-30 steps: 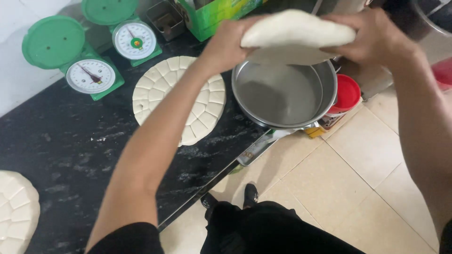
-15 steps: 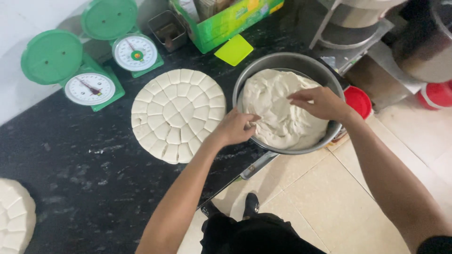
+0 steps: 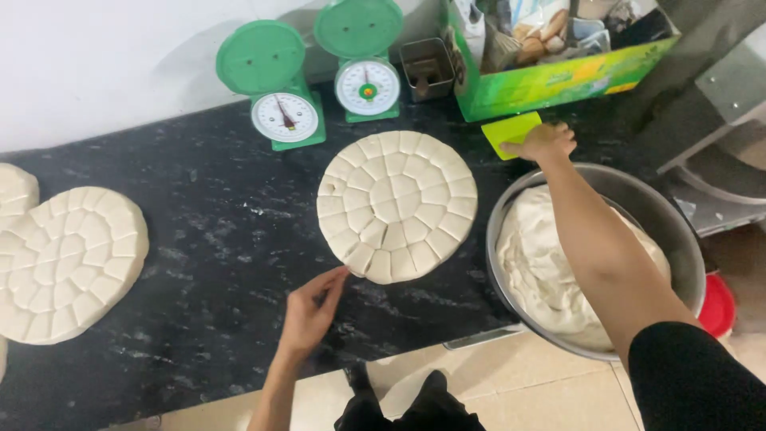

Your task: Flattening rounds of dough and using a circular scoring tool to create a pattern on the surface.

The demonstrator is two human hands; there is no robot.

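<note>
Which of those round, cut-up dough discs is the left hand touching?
The middle disc, in front of the two green scales. The left hand has its fingertips at that disc's near edge; the other disc lies apart, far to the left.

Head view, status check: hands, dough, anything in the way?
Right hand on green scraper, grip unclear. Left hand open, fingertips at cut dough disc. Dough mass in metal bowl. Nothing blocking.

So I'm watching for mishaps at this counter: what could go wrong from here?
The bowl of dough seems to overhang the counter edge; the forearm reaching across it could tip it. The right hand on the green scraper is stretched far. The left hand could smudge the cut dough round.
</note>
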